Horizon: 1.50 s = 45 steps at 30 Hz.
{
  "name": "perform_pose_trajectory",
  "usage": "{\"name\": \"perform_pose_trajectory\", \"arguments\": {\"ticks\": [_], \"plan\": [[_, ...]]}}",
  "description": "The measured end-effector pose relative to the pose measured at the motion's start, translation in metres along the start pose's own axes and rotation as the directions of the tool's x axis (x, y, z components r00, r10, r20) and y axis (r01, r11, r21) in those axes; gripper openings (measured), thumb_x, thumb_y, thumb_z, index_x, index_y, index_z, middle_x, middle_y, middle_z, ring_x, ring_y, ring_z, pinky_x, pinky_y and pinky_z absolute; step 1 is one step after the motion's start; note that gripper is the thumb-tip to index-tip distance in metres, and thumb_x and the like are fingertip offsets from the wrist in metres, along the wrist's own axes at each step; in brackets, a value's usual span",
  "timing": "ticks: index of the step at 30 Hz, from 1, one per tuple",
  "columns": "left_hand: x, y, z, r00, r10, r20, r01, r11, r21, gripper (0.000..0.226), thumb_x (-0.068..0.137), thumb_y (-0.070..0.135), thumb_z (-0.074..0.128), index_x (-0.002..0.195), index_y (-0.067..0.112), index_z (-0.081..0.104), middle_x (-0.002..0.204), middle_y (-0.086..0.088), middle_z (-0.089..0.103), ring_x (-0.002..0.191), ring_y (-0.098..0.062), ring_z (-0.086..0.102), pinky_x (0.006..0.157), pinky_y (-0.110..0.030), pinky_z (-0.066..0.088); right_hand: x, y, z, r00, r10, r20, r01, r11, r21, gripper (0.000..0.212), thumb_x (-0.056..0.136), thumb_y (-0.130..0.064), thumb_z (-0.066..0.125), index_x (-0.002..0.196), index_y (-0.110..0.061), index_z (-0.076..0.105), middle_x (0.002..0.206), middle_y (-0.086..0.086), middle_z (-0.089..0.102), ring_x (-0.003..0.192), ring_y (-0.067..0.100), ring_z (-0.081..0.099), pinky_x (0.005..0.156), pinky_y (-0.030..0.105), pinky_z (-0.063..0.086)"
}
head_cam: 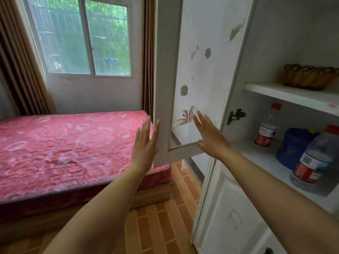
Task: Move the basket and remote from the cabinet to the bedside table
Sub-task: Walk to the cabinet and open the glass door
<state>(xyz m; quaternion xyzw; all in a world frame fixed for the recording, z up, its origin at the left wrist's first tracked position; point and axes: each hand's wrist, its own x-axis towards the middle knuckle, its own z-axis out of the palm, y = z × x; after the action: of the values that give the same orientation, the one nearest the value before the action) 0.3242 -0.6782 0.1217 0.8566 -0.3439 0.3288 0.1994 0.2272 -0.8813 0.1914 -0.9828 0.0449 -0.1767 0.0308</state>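
Cabinet shelf holds basket (310, 77), well apart from both spread, empty hands' grip at door (185, 70).

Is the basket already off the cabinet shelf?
No, the basket sits on the upper shelf, and neither open hand touches it.

- Two bare forearms reach into view from the bottom edge, with no sleeves showing.
- Left hand (145, 143) and right hand (211, 136): bare, slender fingers, short nails.
- No rings, watch or bracelets show.
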Motion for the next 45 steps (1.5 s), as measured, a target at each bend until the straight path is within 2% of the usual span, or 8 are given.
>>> {"name": "perform_pose_trajectory", "arguments": {"ticks": [2,6,15,28,32,36,40,45], "plan": [[0.005,-0.004,0.001,0.999,0.032,0.023,-0.034,0.992,0.120,0.121,0.061,0.018,0.081,0.144,0.020,-0.006,0.153,-0.007,-0.016,0.141,-0.027,-0.007,0.117,-0.046,0.002,0.010,0.004,0.001,1.000,-0.014,-0.022,0.013,1.000,-0.007,0.082,0.085,-0.007,0.049,0.145,-0.023,-0.006,0.156,-0.006,-0.015,0.144,0.020,-0.009,0.111,0.044,0.027],[0.015,-0.010,0.004,0.998,0.019,0.054,-0.035,0.951,0.306,0.120,0.060,0.029,0.081,0.144,0.014,-0.003,0.149,-0.002,-0.033,0.139,-0.021,-0.023,0.114,-0.041,-0.007,0.028,0.010,0.005,0.998,-0.033,-0.044,0.032,0.999,-0.030,0.080,0.089,-0.016,0.049,0.145,-0.020,-0.007,0.156,-0.003,-0.016,0.143,0.021,-0.011,0.113,0.044,0.024],[0.031,-0.020,0.011,0.994,-0.055,0.099,-0.003,0.863,0.504,0.118,0.060,0.030,0.081,0.144,0.009,-0.001,0.152,-0.005,-0.001,0.140,-0.025,-0.003,0.113,-0.041,-0.008,0.060,0.023,0.027,0.999,-0.047,0.002,0.047,0.997,-0.054,0.082,0.083,-0.005,0.047,0.145,-0.020,-0.005,0.155,-0.002,-0.018,0.143,0.021,-0.012,0.111,0.043,0.028],[0.030,-0.021,0.011,0.991,-0.036,0.131,-0.026,0.894,0.448,0.114,0.069,0.031,0.076,0.144,0.014,-0.009,0.148,0.004,-0.034,0.140,-0.024,-0.016,0.113,-0.044,-0.012,0.059,0.024,0.038,0.995,-0.051,-0.085,0.047,0.997,-0.054,0.080,0.083,-0.003,0.046,0.146,-0.019,-0.002,0.156,0.002,-0.014,0.143,0.027,-0.009,0.111,0.045,0.025],[0.029,-0.011,0.006,0.993,-0.060,0.104,0.000,0.867,0.498,0.110,0.068,0.040,0.074,0.145,0.010,0.001,0.155,-0.006,-0.009,0.139,-0.024,-0.019,0.113,-0.045,-0.011,0.045,0.026,0.028,0.997,-0.033,-0.069,0.031,0.999,-0.023,0.078,0.085,-0.006,0.047,0.145,-0.024,0.002,0.157,0.001,-0.007,0.144,0.027,-0.001,0.111,0.044,0.023],[0.030,0.008,0.002,0.996,0.034,0.085,-0.070,0.879,0.471,0.088,0.075,0.042,0.065,0.141,0.006,0.020,0.151,-0.012,0.023,0.140,-0.027,-0.001,0.112,-0.048,-0.004,0.020,0.029,0.018,0.999,0.014,-0.042,-0.015,1.000,-0.024,0.072,0.087,-0.012,0.048,0.145,-0.023,0.006,0.157,0.001,-0.001,0.143,0.026,0.006,0.111,0.042,0.023],[0.040,0.038,0.006,0.975,0.194,0.109,-0.217,0.940,0.265,0.070,0.073,0.036,0.071,0.131,0.008,0.044,0.143,-0.014,0.041,0.137,-0.029,0.021,0.114,-0.049,0.007,-0.011,0.038,0.005,0.993,0.088,-0.083,-0.089,0.996,-0.010,0.066,0.087,-0.013,0.047,0.144,-0.019,0.014,0.156,0.003,0.012,0.141,0.025,0.015,0.111,0.043,0.025],[0.039,0.086,0.009,0.953,0.242,0.184,-0.242,0.970,-0.020,0.054,0.089,0.035,0.053,0.135,0.013,0.036,0.145,-0.011,0.037,0.137,-0.028,0.027,0.114,-0.047,0.018,-0.067,0.057,-0.017,0.975,0.190,-0.112,-0.184,0.981,0.060,0.057,0.091,-0.016,0.042,0.143,-0.015,0.021,0.153,0.004,0.025,0.140,0.021,0.022,0.112,0.037,0.022]]}}
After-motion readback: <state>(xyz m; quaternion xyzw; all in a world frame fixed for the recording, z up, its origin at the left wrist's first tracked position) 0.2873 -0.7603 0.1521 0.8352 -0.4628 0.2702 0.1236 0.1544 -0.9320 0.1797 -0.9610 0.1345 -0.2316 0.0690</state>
